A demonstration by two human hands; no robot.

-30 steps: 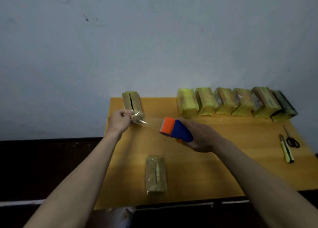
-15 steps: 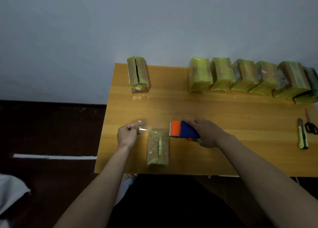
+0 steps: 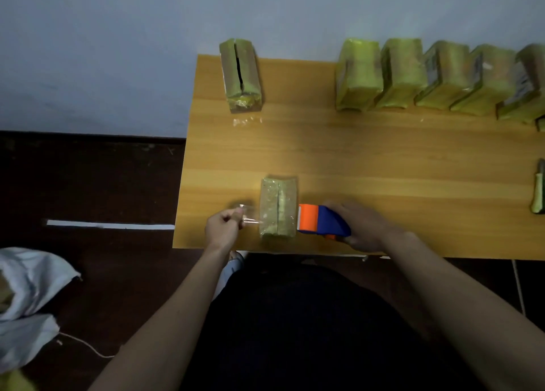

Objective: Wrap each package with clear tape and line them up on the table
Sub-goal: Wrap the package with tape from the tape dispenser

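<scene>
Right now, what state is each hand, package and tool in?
Left hand: closed, pinching the tape end.
Right hand: gripping the tape dispenser.
Near package: flat on the table, tape stretched across it.
Far-left package: standing alone, dark slit along its top.
Back row of packages: lined up, glossy.
Utility knife: lying untouched.

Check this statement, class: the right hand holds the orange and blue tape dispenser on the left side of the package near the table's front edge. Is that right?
Not quite. In the head view, the right hand holds the tape dispenser on the right side of the package, not the left. The rest stands: the package lies near the table's front edge.
</scene>
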